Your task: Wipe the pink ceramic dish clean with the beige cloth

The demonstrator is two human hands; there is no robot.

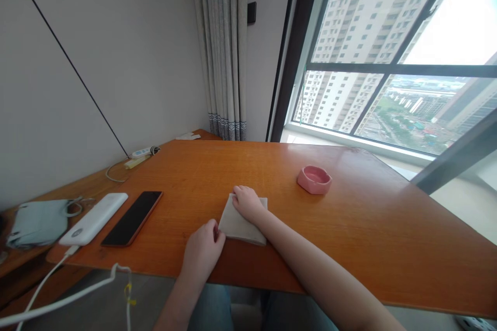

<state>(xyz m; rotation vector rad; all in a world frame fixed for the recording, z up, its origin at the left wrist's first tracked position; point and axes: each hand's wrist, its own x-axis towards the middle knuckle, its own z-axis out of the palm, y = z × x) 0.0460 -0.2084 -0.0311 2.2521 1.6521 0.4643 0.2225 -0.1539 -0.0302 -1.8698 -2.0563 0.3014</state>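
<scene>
A pale beige folded cloth (243, 226) lies flat on the wooden table in front of me, its layers showing along the near edge. My right hand (247, 204) reaches across it and rests on its far left part, fingers curled down at the far edge. At the near left corner, my left hand (204, 248) is closed, thumb and fingers pinched together on the cloth's edge. The right fingertips are partly hidden from view.
Right of the cloth sits a pink ashtray (314, 180). To the left are a black-screened phone (132, 219), a white power bank (95, 219) with a cable, and a light blue-grey pouch (39, 222). A power strip (140, 153) lies by the wall; a window is at right.
</scene>
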